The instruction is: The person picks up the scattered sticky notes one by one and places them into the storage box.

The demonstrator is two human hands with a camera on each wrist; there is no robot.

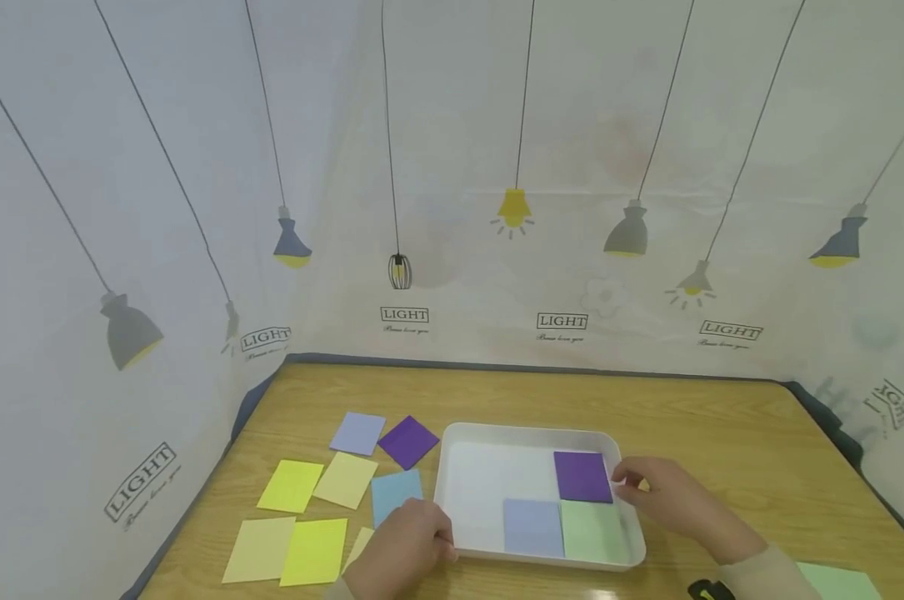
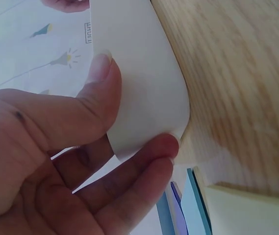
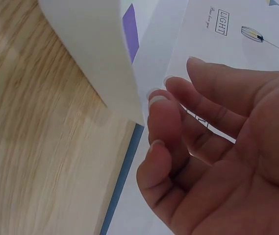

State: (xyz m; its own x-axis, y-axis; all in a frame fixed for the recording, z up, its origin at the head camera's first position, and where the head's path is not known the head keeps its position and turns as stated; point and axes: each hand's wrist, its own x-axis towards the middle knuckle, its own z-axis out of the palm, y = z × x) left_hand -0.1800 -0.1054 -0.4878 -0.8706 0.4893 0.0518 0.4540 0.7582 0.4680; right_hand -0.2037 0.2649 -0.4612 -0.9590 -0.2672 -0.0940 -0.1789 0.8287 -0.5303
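Note:
A white tray [image 1: 489, 471] lies on the table, holding a purple square [image 1: 582, 477], a lavender square [image 1: 532, 528] and a light green square [image 1: 592, 532] in its right part. My left hand [image 1: 407, 540] grips the tray's near left corner. In the left wrist view its thumb [image 2: 100, 93] presses the tray's wall [image 2: 144, 83] and the fingers curl round the corner. My right hand [image 1: 665, 496] is beside the tray's right rim. Seen from the right wrist, its fingers [image 3: 166, 127] are loosely bent, hold nothing and stand apart from the tray wall [image 3: 92, 49].
Left of the tray lie several loose squares, among them purple [image 1: 409, 442], lavender [image 1: 357, 433], blue [image 1: 396, 493], yellow [image 1: 313, 552] and pale yellow [image 1: 259, 550]. A light green square [image 1: 837, 582] and a black object [image 1: 710, 590] are at the near right. A lamp-printed curtain [image 1: 452, 167] encloses the table.

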